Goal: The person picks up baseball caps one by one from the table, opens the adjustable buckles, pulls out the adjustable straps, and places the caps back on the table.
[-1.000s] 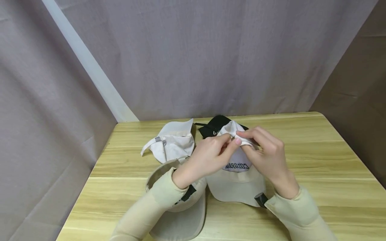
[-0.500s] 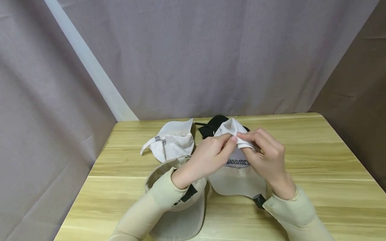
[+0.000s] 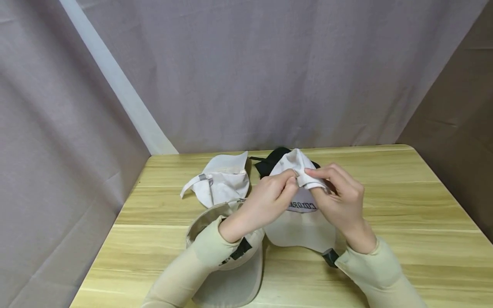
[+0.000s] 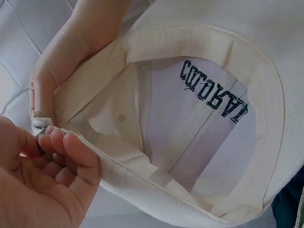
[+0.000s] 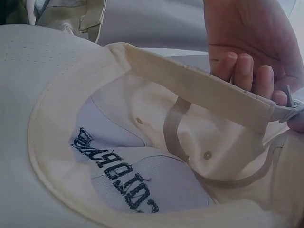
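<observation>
Above the middle of the wooden table (image 3: 385,201), both hands hold a white baseball cap (image 3: 302,233) upside down, its brim toward the person and its dark embroidered lettering showing through the crown. Left hand (image 3: 269,201) pinches the cap's back strap (image 5: 213,97) with curled fingers (image 4: 71,147); right hand (image 3: 339,194) pinches the same strap beside it, the fingertips of both nearly touching. A second white cap (image 3: 221,182) lies to the left, a black cap (image 3: 271,160) behind, a beige cap (image 3: 231,273) under the left forearm
</observation>
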A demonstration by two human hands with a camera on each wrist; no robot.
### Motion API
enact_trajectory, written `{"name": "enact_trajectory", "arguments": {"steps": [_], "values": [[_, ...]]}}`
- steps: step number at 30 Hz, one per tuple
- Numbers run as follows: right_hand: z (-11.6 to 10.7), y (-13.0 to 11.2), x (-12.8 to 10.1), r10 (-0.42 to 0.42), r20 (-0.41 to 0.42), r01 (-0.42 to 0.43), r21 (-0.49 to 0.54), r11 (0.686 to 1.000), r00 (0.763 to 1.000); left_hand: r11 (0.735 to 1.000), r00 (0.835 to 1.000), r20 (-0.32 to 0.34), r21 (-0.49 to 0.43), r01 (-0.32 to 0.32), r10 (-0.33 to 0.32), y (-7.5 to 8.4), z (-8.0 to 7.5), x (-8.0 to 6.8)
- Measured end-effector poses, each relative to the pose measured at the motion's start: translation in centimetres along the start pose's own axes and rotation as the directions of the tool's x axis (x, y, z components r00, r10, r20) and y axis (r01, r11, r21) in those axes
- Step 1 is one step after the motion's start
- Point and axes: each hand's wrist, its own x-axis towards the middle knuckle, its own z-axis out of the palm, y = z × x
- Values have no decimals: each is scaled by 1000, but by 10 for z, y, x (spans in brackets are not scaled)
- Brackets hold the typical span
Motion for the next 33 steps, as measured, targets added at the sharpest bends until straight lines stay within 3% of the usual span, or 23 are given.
{"name": "enact_trajectory", "arguments": {"steps": [6, 10, 13, 17, 20, 23, 29, 33], "values": [[0, 1, 0, 1, 5, -1, -6, 1000, 1000, 999, 1000, -3, -34, 9, -9, -3, -1, 0], [-3, 2, 1, 2, -1, -2, -21, 1000, 1000, 997, 998, -31, -32, -64, 63, -7, -1, -2], [-6, 3, 1, 8, -8, -9, -39, 999, 1000, 985, 984, -64, 56, -161, 164, -10, -1, -5], [-8, 4, 1, 13, 4, -13, -53, 999, 1000, 935, 955, -113, 261, -239, 275, -15, 0, -7], [-8, 4, 1, 12, 29, -11, -56, 998, 1000, 895, 938, -140, 371, -247, 317, -17, 2, -7], [-8, 5, 1, 10, 51, -7, -61, 998, 999, 874, 929, -159, 421, -243, 335, -18, 4, -7], [-10, 7, 0, 20, 92, -13, -73, 997, 996, 865, 918, -185, 440, -242, 351, -19, 4, -8], [-10, 10, 0, 29, 178, -15, -79, 997, 984, 865, 909, -218, 445, -230, 354, -22, 2, -9]]}}
